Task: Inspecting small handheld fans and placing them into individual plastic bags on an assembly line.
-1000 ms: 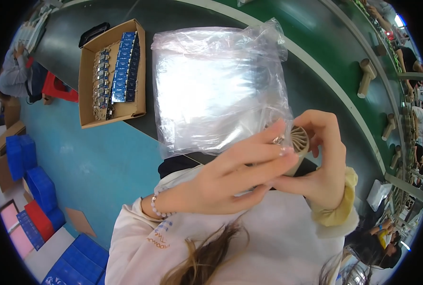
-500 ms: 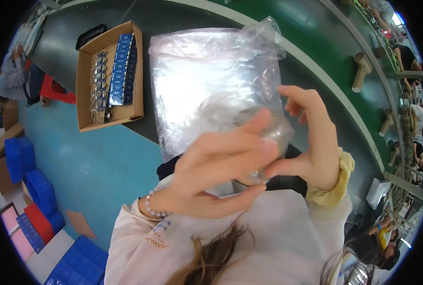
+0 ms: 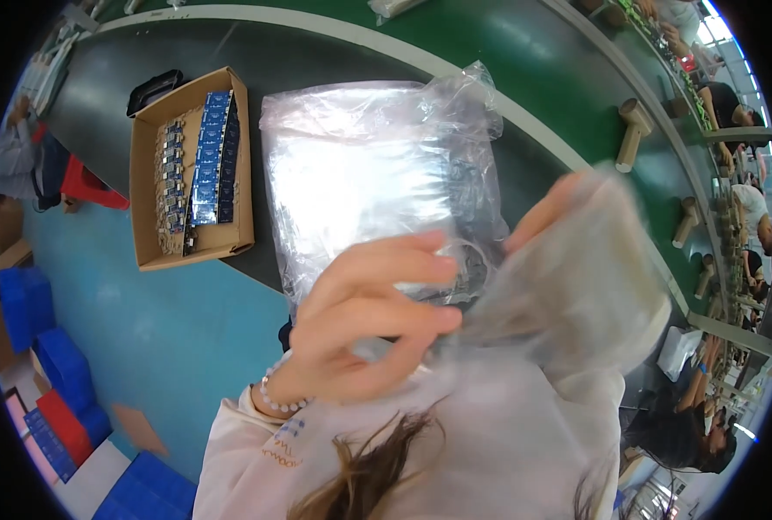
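A clear plastic bag [image 3: 576, 290], smeared by motion, spreads in front of my right hand [image 3: 549, 210] and hides most of it. The visible fingers of that hand are bent at the bag's upper edge. My left hand [image 3: 364, 316] is curled, thumb and fingertip pinched at the bag's left end; blur hides the exact grip. Under and beyond my hands lies a large, shiny pack of clear plastic film [image 3: 360, 173], its crumpled edge toward the far right.
An open cardboard box [image 3: 240, 173] with blue circuit boards [image 3: 211, 165] stands left of the pack on the dark table. A black tray [image 3: 153, 91] sits behind it. Blue bins [image 3: 67, 364] are on the floor at left. Other people work along the right side.
The clear bag has swung to the right and opened out with my right hand, now largely covering it. My left hand has stayed near its place, its fingers more curled.
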### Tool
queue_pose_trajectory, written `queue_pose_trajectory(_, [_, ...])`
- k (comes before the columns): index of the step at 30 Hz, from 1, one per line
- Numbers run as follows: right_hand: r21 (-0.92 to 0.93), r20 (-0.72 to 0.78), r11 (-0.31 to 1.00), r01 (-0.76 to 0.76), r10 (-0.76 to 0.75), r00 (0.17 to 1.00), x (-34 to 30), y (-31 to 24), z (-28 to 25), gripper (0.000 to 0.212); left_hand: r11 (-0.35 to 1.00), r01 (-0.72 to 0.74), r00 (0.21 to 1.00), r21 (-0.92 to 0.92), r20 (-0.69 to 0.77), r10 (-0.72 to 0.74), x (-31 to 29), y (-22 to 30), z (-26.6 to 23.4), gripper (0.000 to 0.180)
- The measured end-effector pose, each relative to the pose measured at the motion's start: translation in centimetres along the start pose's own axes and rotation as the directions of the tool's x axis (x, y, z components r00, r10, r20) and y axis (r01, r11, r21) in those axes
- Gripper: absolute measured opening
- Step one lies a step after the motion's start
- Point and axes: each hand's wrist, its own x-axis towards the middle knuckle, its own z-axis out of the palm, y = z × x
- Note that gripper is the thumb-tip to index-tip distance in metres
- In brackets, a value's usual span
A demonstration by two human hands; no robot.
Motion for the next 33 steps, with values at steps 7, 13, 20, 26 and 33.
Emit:
queue_pose_trajectory(7, [0.196,-0.369,0.977,0.078,0.0,0.929,11.9,4.2,-10.4,0.063,0.823,0.174,0.892,0.54,0.268,-0.364,-6.0,-2.9,0.1,0.028])
queue_pose_trajectory(13, [-0.229,-0.575,0.973,-0.04,-0.102,0.812,20.2,15.5,-23.5,0.058,0.693,0.074,0.922,0.717,0.216,-0.322,-7.0,-2.7,1.3,0.029])
queue_pose_trajectory(20, [-0.817,-0.318,0.568,-0.101,-0.298,0.9,22.3,17.4,-27.3,0.044,0.527,0.187,0.916,0.829,0.047,-0.398,-6.8,-2.4,2.2,0.039])
queue_pose_trajectory(26, [-0.973,-0.232,0.081,-0.217,-0.34,0.911,19.9,15.8,-29.7,0.046,0.295,0.289,0.913,0.911,-0.17,-0.371,-6.9,-2.6,3.1,0.058])
queue_pose_trajectory(33, [-0.891,-0.442,0.119,-0.439,-0.006,0.897,17.5,14.3,-25.3,0.071,0.371,0.282,0.914,0.885,-0.129,-0.385,-6.9,-2.2,2.5,0.059])
